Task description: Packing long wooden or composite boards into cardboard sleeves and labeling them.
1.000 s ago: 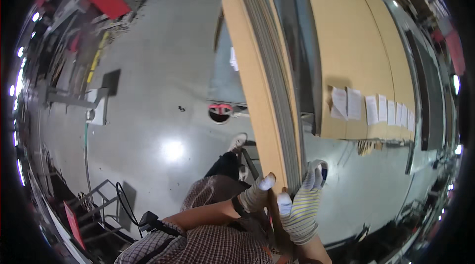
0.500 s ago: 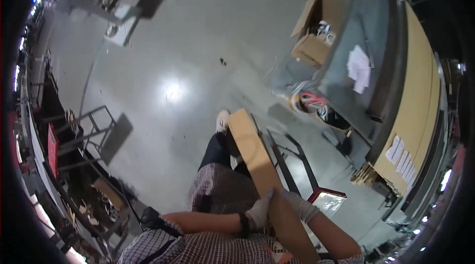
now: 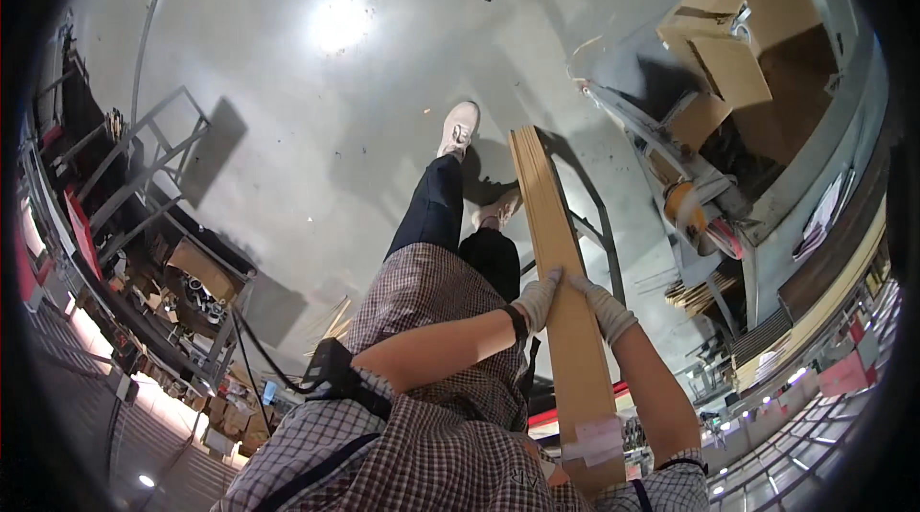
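Note:
A bundle of long, flat brown strips (image 3: 573, 339) lies lengthwise in front of my body, its layered edges showing along the left side. My left hand (image 3: 539, 301), in a pale work glove, grips the bundle's left edge. On the opposite edge, my right hand (image 3: 606, 309), gloved too, has its thumb over the top face and its fingers wrapped around the side. The undersides of both grips are hidden. A pale paper label (image 3: 596, 441) is on the strips close to my torso.
To the right stands a grey workbench (image 3: 795, 248) with an open cardboard box (image 3: 738, 61). Below it are stacked brown strips (image 3: 707, 295). A dark metal frame (image 3: 606, 234) stands beside the bundle. Metal racks (image 3: 144, 176) and a parts box (image 3: 203, 272) line the left.
I have stepped forward along the floor, so the bench and its box are closer on my right. The bundle has come along in both hands, and its labelled end now shows.

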Motion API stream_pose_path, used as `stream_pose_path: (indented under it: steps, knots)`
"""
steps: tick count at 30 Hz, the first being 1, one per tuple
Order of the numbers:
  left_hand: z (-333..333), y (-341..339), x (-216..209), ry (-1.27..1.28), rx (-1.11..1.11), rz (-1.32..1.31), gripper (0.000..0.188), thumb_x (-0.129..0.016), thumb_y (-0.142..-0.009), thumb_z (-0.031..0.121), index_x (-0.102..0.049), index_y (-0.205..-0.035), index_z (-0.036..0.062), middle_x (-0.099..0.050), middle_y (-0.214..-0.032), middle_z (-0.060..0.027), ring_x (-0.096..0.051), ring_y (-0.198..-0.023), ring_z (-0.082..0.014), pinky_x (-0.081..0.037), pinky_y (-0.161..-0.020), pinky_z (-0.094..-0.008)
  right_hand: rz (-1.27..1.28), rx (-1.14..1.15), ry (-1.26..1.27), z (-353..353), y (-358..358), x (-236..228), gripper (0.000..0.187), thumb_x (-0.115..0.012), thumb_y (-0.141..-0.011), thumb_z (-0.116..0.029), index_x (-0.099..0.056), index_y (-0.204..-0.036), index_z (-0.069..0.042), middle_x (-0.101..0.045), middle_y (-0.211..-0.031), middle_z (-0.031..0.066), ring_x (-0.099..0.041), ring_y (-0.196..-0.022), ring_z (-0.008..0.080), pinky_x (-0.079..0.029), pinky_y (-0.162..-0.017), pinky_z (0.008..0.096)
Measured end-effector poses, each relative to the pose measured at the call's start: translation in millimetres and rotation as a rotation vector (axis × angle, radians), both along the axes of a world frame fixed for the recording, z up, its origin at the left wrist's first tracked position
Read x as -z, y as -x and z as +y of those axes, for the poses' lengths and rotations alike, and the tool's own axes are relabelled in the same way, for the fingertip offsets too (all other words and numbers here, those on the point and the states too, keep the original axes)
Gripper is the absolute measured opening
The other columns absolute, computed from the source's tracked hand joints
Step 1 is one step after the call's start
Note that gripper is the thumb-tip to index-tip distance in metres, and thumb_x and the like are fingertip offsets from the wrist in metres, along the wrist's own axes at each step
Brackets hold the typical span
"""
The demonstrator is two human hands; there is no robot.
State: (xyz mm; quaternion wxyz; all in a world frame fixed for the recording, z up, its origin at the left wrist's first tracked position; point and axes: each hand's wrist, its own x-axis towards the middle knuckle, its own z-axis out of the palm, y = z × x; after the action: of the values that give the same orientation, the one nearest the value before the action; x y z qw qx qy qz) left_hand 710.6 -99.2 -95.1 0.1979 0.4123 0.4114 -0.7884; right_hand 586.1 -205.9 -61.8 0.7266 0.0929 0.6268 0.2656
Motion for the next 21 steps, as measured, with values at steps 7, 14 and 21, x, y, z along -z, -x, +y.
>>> stream_pose_path:
  steps: [7, 14, 21]
  knots:
    - [24.1, 3.5, -28.2, -0.019, 0.221, -0.195, 0.075, -0.055, -0.093, 0.058, -0.052, -0.13, -0.0069, -0.065, -0.117, -0.0176, -0.064, -0.107, -0.0276, -0.05, -0.093, -0.0327, 0.036, 0.028, 0.112, 32.7, 0.0, -26.4, 0.056, -0.055, -0.098, -0.041, -0.048, -0.14, -0.005, -0.057, -0.133, 0.0104, -0.061, -0.112, 0.0173, -0.05, -0.097, 0.0331]
    - [-5.2, -3.8, 81.1, -0.215, 0.111, -0.194, 0.069, -0.065, -0.088, 0.054, -0.058, -0.117, -0.0078, -0.069, -0.1, -0.0155, -0.07, -0.083, -0.0287, -0.059, -0.075, -0.0423, 0.009, -0.156, 0.08, 31.8, 4.3, 101.1, 0.069, -0.06, -0.09, -0.059, -0.06, -0.121, 0.002, -0.068, -0.109, 0.0136, -0.067, -0.095, 0.0222, -0.055, -0.08, 0.0349]
    - [-4.8, -11.5, 102.9, -0.11, 0.135, -0.016, 0.064, -0.059, -0.092, 0.056, -0.054, -0.131, 0.0059, -0.062, -0.124, -0.0123, -0.064, -0.106, -0.0276, -0.053, -0.09, -0.043, -0.122, -0.02, 0.203, 81.2, 40.1, 148.3, 0.07, -0.061, -0.091, -0.057, -0.057, -0.126, 0.002, -0.065, -0.111, 0.0158, -0.065, -0.095, 0.0223, -0.054, -0.082, 0.0372]
